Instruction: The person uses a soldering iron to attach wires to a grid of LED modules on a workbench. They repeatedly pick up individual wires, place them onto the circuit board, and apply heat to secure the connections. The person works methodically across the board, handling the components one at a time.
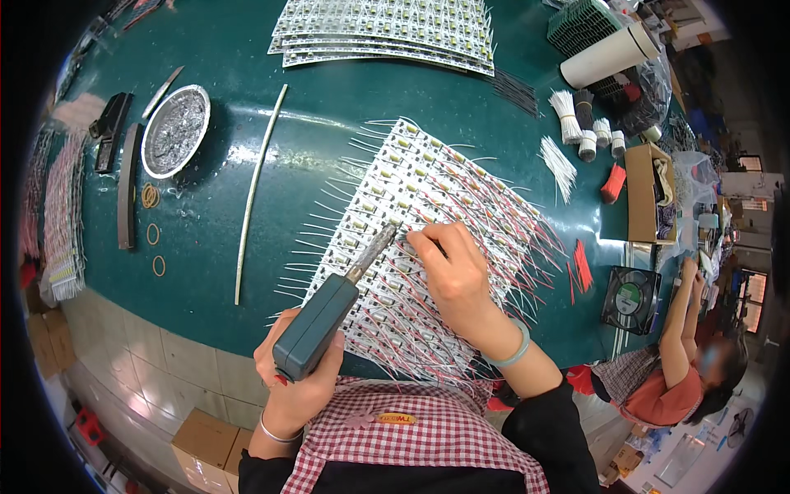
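Observation:
My left hand (pixel 300 399) is closed around the dark green body of a soldering gun (pixel 317 325). Its grey metal tip slants up and right, down onto a large panel of small white circuit boards (pixel 391 185). Just right of the tip, my right hand (pixel 457 276) has thumb and forefinger pinched together close to the panel. What sits between those fingers is too small to make out, though thin wires lie around them. White wires stick out along the panel's left edge. Red and white wires (pixel 527 239) fan over its right side and lower part.
Boards lie stacked (pixel 387 37) at the far side. Leftward are a bowl of silvery material (pixel 183 88), rubber bands (pixel 153 235) and a long pale stick (pixel 262 177). Rightward are white wire bundles (pixel 558 169), red wires (pixel 583 265), a fan (pixel 630 300) and a cardboard box (pixel 642 193). A co-worker (pixel 666 387) sits at right.

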Tool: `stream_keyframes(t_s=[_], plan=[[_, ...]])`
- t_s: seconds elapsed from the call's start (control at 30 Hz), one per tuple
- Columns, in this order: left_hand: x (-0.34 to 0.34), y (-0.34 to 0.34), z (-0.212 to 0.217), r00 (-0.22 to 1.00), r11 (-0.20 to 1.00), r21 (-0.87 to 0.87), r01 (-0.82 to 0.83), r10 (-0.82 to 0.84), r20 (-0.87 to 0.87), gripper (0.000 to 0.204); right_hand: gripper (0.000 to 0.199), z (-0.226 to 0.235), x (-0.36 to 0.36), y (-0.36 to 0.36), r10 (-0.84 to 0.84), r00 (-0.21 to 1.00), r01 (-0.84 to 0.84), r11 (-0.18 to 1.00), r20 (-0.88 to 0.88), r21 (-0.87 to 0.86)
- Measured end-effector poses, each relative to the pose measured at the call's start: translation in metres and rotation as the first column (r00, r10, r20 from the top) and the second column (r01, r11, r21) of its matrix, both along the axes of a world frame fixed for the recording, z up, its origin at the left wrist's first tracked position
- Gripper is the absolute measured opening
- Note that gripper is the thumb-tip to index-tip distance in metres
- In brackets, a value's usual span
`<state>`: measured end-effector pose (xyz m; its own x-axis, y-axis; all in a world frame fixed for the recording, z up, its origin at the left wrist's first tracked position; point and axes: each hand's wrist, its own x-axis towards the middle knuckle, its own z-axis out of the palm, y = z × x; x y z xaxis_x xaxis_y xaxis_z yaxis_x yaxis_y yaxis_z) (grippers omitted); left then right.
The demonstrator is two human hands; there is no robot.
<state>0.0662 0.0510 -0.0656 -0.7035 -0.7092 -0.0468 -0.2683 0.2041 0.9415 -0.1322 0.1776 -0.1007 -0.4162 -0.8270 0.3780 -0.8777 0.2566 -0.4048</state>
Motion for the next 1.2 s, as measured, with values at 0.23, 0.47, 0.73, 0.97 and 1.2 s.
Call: stream_keyframes(t_s=[0.23, 0.47, 0.73, 0.97, 1.2], plan=[[-0.0005, 0.0008, -0.0022, 1.0, 0.997, -0.078, 0.011, -0.011, 0.003, 0.017, 0.031, -0.0004, 0.0002, -0.0008, -0.003, 1.0, 0.003, 1.0, -0.012, 0.003], [-0.0025, 0.0039, -0.005, 0.998, 0.999, -0.005, -0.033, 0.032, -0.052, 0.017, 0.031, 0.0005, 0.0011, -0.0017, -0.011, 1.0, 0.011, 1.0, -0.02, 0.002], [-0.0048, 0.0027, -0.003, 1.0, 0.998, -0.059, 0.003, -0.004, -0.014, 0.014, 0.032, -0.0005, 0.0005, -0.0008, -0.002, 1.0, 0.002, 1.0, -0.013, -0.003], [-0.0055, 0.001, 0.0016, 0.999, 0.99, -0.138, 0.036, -0.033, 0.023, 0.015, 0.033, -0.0013, 0.0004, 0.0002, -0.005, 1.0, 0.005, 1.0, -0.014, -0.003], [-0.0001, 0.0011, 0.0025, 1.0, 0.995, -0.094, 0.023, -0.021, 0.023, 0.019, 0.031, -0.0002, 0.0015, -0.0011, -0.008, 1.0, 0.008, 1.0, -0.018, -0.007]])
